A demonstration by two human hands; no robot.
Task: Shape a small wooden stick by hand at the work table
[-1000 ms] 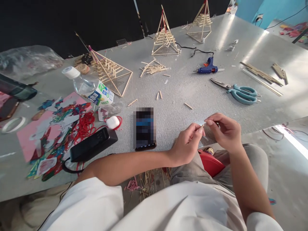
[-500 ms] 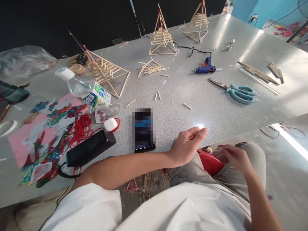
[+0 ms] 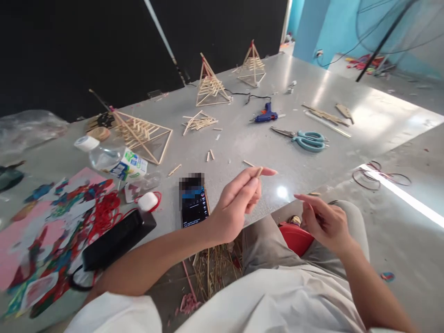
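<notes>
A short stick (image 3: pixel 259 172) is held in the left hand (image 3: pixel 233 209), pinched between thumb and index finger above the near edge of the bench (image 3: pixel 239 143); that grip is closed on the stick, and its end is shown above the thumb. The right hand (image 3: pixel 326 223) is held apart from it, just past the near edge and over the lap, with the index finger pointed toward the left hand and the other fingers curled; whether anything is grasped in that grip cannot be told.

Beside the left forearm, near the same edge, a phone (image 3: pixel 194 210) is laid. Farther in, a pair of short sticks (image 3: pixel 210 155) is placed between the phone and a stick pile (image 3: pixel 199 123). Scissors (image 3: pixel 308 140) with blue handles are laid toward the right edge, and a blue glue gun (image 3: pixel 266 114) is set beyond them. Three stick pyramids (image 3: pixel 211 88) are ranged along the far edge. Toward the left part of the bench, a plastic bottle (image 3: pixel 120 162), red string (image 3: pixel 106 208), a white case (image 3: pixel 148 201) and a black device (image 3: pixel 114 240) are grouped.
</notes>
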